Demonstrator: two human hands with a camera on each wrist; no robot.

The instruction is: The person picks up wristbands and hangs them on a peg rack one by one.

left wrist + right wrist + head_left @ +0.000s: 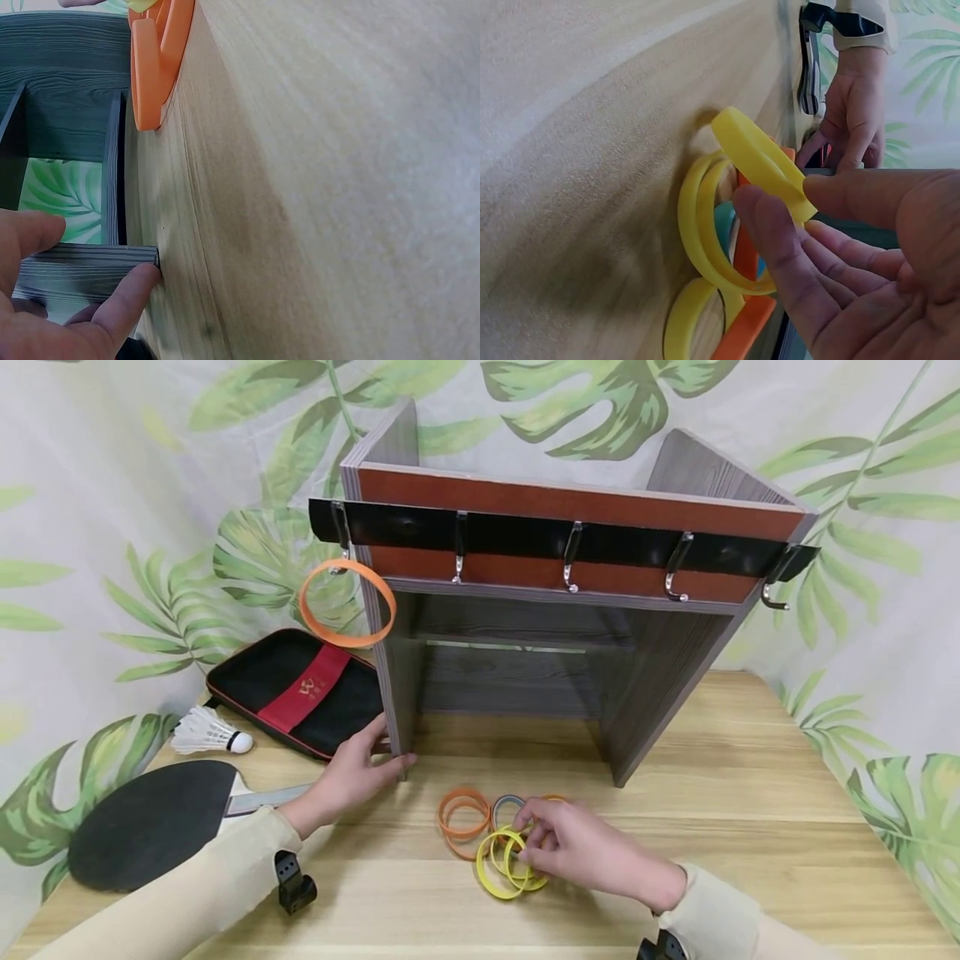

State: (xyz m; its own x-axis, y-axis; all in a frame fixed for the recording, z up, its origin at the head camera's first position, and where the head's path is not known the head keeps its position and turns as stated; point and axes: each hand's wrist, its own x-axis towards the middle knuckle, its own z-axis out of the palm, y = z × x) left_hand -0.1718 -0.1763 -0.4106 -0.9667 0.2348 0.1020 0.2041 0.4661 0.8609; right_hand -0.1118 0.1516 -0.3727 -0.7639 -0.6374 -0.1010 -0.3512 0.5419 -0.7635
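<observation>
Grey shelf unit [667, 685] is set toward the far edge of the desk [810, 760]; its left side panel is gripped at the lower front corner by the left hand [356, 774]. 1 yellow ring [757, 157] is pinched between thumb and fingers of the right hand [581, 847], tilted above a loose pile lying between shelf unit and near desk edge. In the pile, other yellow rings [692, 217] are overlapped with orange rings [441, 814] and a grey-blue ring [498, 806]. 1 hung orange ring [347, 640] is carried by the leftmost of 5 hooks [572, 556] on a black bar [517, 533]. Noted along the left desk edge: black paddle [150, 827], shuttlecock [206, 732], red-banded black case [296, 693].
</observation>
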